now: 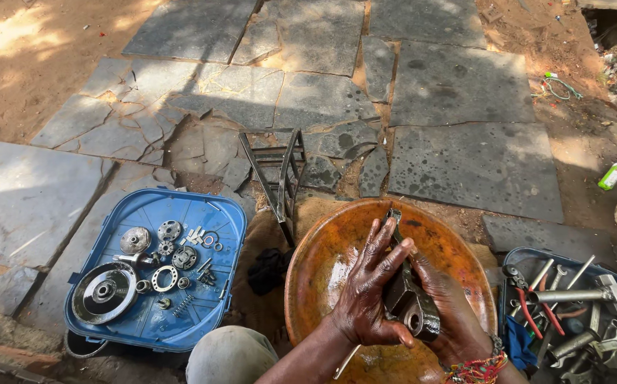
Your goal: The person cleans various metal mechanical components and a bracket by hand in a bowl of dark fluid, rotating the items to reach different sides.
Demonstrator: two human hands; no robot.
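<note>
A dark, greasy metal engine part (409,299) is clasped between both my hands above a wide orange-brown basin (337,245). My left hand (367,288) wraps over its left side, fingers spread up along it. My right hand (449,313), with a beaded bracelet at the wrist, cups it from below and the right. The part's upper end sticks out above my fingertips, and a round bore shows at its lower end.
A blue plastic lid (153,274) on the left holds gears, washers, a pulley disc and small fasteners. A blue tub (572,313) on the right holds pliers, wrenches and sockets. A metal frame (280,174) stands behind the basin. My knee (229,355) is at the bottom.
</note>
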